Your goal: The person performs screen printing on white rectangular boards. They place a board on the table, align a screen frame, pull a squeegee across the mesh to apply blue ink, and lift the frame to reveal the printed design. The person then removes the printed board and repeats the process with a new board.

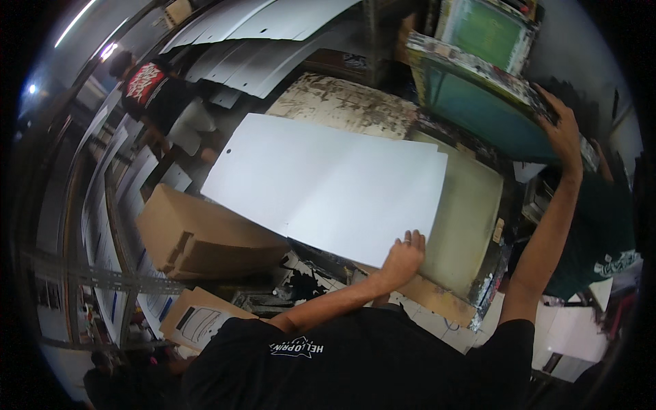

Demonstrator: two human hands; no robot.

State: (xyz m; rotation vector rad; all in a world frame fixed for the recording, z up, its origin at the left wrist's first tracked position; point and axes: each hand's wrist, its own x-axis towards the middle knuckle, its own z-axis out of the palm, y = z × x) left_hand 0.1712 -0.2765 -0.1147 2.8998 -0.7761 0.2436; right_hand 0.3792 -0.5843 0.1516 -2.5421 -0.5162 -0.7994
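Observation:
A large white sheet (pixel 328 181) with a small hole near its far left corner lies slantwise over a work board. My left hand (pixel 404 260) is at its near right edge, fingers on top of the sheet; the thumb is hidden. To the right, a screen printing frame (pixel 478 109) with teal mesh and a paint-stained rim stands tilted up. My right hand (pixel 562 133) grips the rim at its right end. Under the sheet's right side shows a pale greenish-beige printing bed (pixel 471 212).
A stained board (pixel 342 102) lies behind the sheet. Cardboard boxes (pixel 205 239) stand at left, beside racks of white sheets (pixel 102 219). Another framed green screen (pixel 485 34) is at the far right. A person (pixel 160 96) is at the far left, another in dark green (pixel 594 225) at right.

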